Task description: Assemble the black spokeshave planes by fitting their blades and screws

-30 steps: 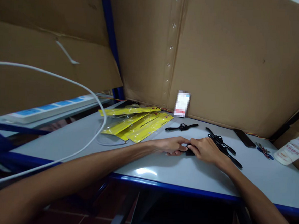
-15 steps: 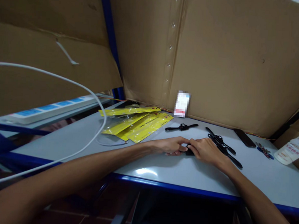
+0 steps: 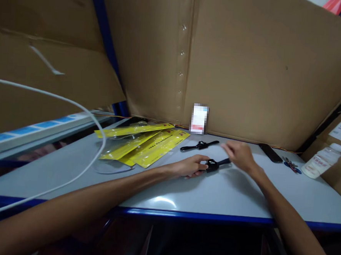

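Observation:
My left hand (image 3: 192, 166) grips one end of a black spokeshave (image 3: 213, 166), thumb and fingers closed around its handle. The tool's other handle points right, toward my right hand (image 3: 239, 155). That hand is raised close to the handle's tip, its fingers drawn together and slightly blurred; what they hold, if anything, cannot be made out. Behind the held tool a second black spokeshave (image 3: 200, 145) lies flat on the table (image 3: 183, 193). Yellow-backed clear plastic packages (image 3: 154, 147) are fanned out to the left of it.
A phone with a blurred screen (image 3: 199, 119) leans on the cardboard wall (image 3: 234, 70). At right are a dark phone (image 3: 270, 153), keys (image 3: 292, 165) and a white bottle (image 3: 323, 160). A white cable (image 3: 94, 165) loops across the left, near a power strip (image 3: 37, 129).
My right hand has come off the middle of the spokeshave and moved right and up. The held tool's body now shows. Two spokeshaves at the right no longer show. The view has shifted.

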A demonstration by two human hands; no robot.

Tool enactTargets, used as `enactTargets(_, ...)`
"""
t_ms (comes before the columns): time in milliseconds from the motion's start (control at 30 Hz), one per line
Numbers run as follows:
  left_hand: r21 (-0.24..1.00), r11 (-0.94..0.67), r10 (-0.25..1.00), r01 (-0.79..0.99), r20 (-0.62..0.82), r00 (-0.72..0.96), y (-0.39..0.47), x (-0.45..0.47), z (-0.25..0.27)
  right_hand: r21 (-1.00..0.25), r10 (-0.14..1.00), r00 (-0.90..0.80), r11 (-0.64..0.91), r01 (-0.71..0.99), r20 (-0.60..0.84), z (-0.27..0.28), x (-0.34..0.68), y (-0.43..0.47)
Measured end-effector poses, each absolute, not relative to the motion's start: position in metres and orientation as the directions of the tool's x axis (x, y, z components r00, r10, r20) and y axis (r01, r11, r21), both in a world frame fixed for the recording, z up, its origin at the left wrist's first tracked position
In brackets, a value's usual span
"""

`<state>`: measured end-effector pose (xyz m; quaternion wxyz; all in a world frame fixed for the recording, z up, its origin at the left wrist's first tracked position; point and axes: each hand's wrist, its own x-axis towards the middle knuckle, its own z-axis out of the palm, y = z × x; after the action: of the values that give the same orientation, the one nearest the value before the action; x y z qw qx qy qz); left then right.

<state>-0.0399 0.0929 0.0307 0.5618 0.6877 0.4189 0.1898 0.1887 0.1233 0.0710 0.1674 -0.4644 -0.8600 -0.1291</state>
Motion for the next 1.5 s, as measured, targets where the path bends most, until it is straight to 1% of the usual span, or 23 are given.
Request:
enactTargets(33, 0.934, -0.002, 0.808, 0.357, -0.209, 0.550, 0.093, -0.039, 0.030, 0.027, 0.786, -0.402, 0.443, 0.896, 0.469, 0.078, 0.204, 0.133)
enactTargets(67, 0.937, 0.012, 0.826, 0.349, -0.206, 0.525, 0.094, -0.039, 0.029, -0.001, 0.814, -0.312, 0.358, 0.934, 0.490, 0.085, 0.221, 0.142)
enactTargets(100, 0.940, 0.025, 0.840, 0.339, -0.204, 0.503, 0.096, -0.039, 0.027, -0.017, 0.848, -0.238, 0.279, 0.960, 0.474, 0.092, 0.238, 0.151)
enactTargets(133, 0.944, 0.037, 0.850, 0.326, -0.202, 0.486, 0.098, -0.039, 0.025, -0.029, 0.902, -0.169, 0.196, 0.980, 0.397, 0.096, 0.255, 0.158)
enactTargets(167, 0.950, 0.045, 0.861, 0.308, -0.193, 0.471, 0.100, -0.039, 0.022, -0.045, 0.961, -0.107, 0.122, 0.991, 0.257, 0.100, 0.270, 0.163)
enactTargets(200, 0.957, 0.046, 0.869, 0.285, -0.179, 0.461, 0.103, -0.039, 0.019, -0.076, 0.997, -0.059, 0.063, 0.995, 0.048, 0.101, 0.283, 0.167)
enactTargets(267, 0.972, 0.015, 0.887, 0.234, -0.121, 0.446, 0.110, -0.040, 0.011, -0.109, 0.986, -0.039, 0.021, 0.994, -0.162, 0.099, 0.301, 0.172)
enactTargets(333, 0.981, -0.043, 0.902, 0.189, -0.043, 0.429, 0.117, -0.042, 0.003, -0.143, 0.954, -0.050, 0.008, 0.990, -0.297, 0.094, 0.309, 0.174)
enactTargets(433, 0.979, -0.118, 0.911, 0.167, 0.040, 0.410, 0.126, -0.044, -0.005, -0.159, 0.914, -0.066, 0.002, 0.987, -0.400, 0.082, 0.306, 0.178)
enactTargets(533, 0.962, -0.181, 0.915, 0.207, 0.087, 0.393, 0.129, -0.045, -0.008, -0.145, 0.912, -0.073, 0.015, 0.989, -0.403, 0.071, 0.298, 0.185)
enactTargets(633, 0.903, -0.293, 0.909, 0.313, 0.163, 0.383, 0.129, -0.047, -0.007, -0.163, 0.922, -0.099, 0.040, 0.986, -0.374, 0.064, 0.298, 0.193)
enactTargets(767, 0.726, -0.462, 0.874, 0.509, 0.274, 0.402, 0.126, -0.049, -0.007, -0.282, 0.895, -0.179, 0.063, 0.957, -0.408, 0.063, 0.309, 0.197)
enactTargets(833, 0.640, -0.516, 0.851, 0.569, 0.309, 0.424, 0.125, -0.050, -0.006, -0.342, 0.872, -0.220, 0.065, 0.938, -0.437, 0.064, 0.315, 0.197)
enactTargets(900, 0.581, -0.549, 0.834, 0.601, 0.333, 0.440, 0.124, -0.050, -0.005, -0.387, 0.859, -0.252, 0.069, 0.920, -0.445, 0.065, 0.320, 0.196)
enactTargets(1033, 0.450, -0.569, 0.820, 0.688, 0.370, 0.436, 0.126, -0.052, -0.001, -0.460, 0.865, -0.306, 0.100, 0.882, -0.398, 0.066, 0.327, 0.197)
enactTargets(1133, 0.335, -0.497, 0.854, 0.801, 0.353, 0.382, 0.127, -0.054, -0.001, -0.506, 0.890, -0.289, 0.079, 0.859, -0.353, 0.064, 0.336, 0.199)
enactTargets(1200, 0.281, -0.442, 0.882, 0.852, 0.313, 0.354, 0.127, -0.055, -0.002, -0.516, 0.894, -0.269, 0.051, 0.855, -0.358, 0.063, 0.342, 0.201)
enactTargets(1233, 0.264, -0.436, 0.886, 0.860, 0.290, 0.360, 0.126, -0.056, -0.003, -0.522, 0.894, -0.269, 0.047, 0.852, -0.359, 0.062, 0.345, 0.203)
enactTargets(1300, 0.254, -0.477, 0.872, 0.841, 0.257, 0.417, 0.126, -0.056, -0.004, -0.557, 0.898, -0.295, 0.069, 0.828, -0.327, 0.061, 0.349, 0.205)
enactTargets(1400, 0.285, -0.569, 0.821, 0.771, 0.254, 0.511, 0.126, -0.054, -0.008, -0.645, 0.918, -0.338, 0.133, 0.752, -0.205, 0.063, 0.351, 0.207)
enactTargets(1500, 0.313, -0.598, 0.802, 0.738, 0.246, 0.544, 0.125, -0.046, -0.014, -0.708, 0.939, -0.337, 0.190, 0.680, -0.072, 0.069, 0.346, 0.204)
